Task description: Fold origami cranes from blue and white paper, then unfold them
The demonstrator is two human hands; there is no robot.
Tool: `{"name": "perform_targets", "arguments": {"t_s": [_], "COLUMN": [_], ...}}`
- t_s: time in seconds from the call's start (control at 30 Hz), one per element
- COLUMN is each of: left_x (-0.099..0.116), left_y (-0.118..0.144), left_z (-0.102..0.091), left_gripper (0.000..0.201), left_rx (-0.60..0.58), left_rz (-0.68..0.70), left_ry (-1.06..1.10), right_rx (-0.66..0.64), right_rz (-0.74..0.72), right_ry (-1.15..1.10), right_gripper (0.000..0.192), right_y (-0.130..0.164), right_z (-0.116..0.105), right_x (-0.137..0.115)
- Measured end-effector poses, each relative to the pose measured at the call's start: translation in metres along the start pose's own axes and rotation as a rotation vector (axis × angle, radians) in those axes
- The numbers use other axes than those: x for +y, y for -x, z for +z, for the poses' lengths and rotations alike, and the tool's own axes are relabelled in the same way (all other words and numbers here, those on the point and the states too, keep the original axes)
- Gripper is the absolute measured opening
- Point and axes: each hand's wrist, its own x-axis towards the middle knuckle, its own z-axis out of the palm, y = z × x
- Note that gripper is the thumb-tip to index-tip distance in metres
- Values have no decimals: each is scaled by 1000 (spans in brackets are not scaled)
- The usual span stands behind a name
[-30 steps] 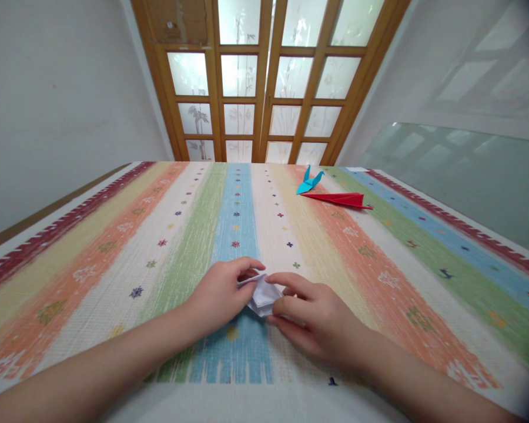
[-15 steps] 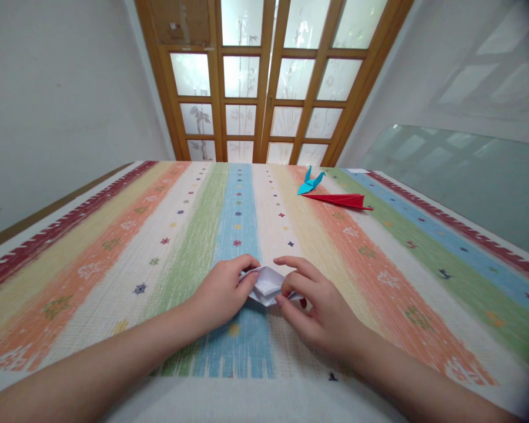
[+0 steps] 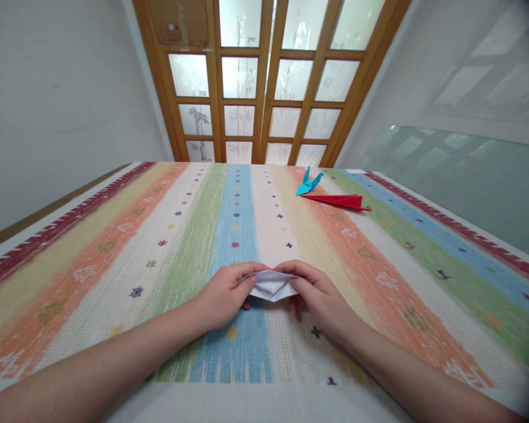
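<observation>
Both hands meet low centre, just above the striped cloth [image 3: 114,247] covering the desk. Left hand [image 3: 223,294] has a narrow pinch grip on the left end of the white folded paper [image 3: 271,285], thumb on top, fingers curled under. Right hand [image 3: 320,296] pinches the right end the same way. The paper sits between the two hands, held at or barely above the cloth; can't tell whether its underside touches. It looks partly folded, with a shallow pointed shape and layered flaps, tip pointing toward the person.

Risks, as judgement only:
- Both grips are on thin edges. Uneven pull could tear a layer or pop open a crease.
- The flaps are stacked. If one side pinches harder, the layers may slide and the next crease would land off-line.
- The woven cloth is soft, so pressing a fold down on it may give a mushy crease, or the cloth could bunch under the fingers.
- Fingers hide the paper's ends, so misalignment there would not show from the head view.

Farther back, right of centre, a red folded paper [image 3: 339,201] lies flat on the cloth, with a blue paper crane [image 3: 308,182] just behind it, near or touching. Both sit well apart from the hands, so a knock looks unlikely. Beyond the desk stands a wooden door with frosted panes [image 3: 264,82].
</observation>
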Motion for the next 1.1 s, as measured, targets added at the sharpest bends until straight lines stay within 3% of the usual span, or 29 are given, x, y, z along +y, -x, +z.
{"name": "perform_targets", "arguments": {"t_s": [0.1, 0.3, 0.57, 0.63, 0.83, 0.97, 1.1], "left_x": [1, 1, 4, 3, 1, -2, -7], "left_y": [1, 6, 7, 6, 4, 3, 0], "left_z": [-4, -10, -16, -15, -12, -11, -9], "left_gripper": [36, 37, 29, 35, 19, 20, 23], "left_rx": [-17, -46, -46, -34, 62, 52, 41], "left_rz": [76, 378, 438, 419, 240, 37, -55], "left_ry": [-116, -352, -345, -353, -247, -66, 80], "right_rx": [3, -14, -98, -110, -157, -149, -61], "right_rz": [87, 198, 347, 381, 394, 196, -43], "right_ry": [-171, -427, -625, -664, -668, -470, -141], "right_gripper": [28, 24, 27, 29, 29, 34, 34], "right_y": [-3, -5, -4, -4, -3, -1, 0], "right_z": [-2, -4, -8, -9, -10, -10, -12], "right_x": [1, 0, -2, -2, -2, 1, 6]}}
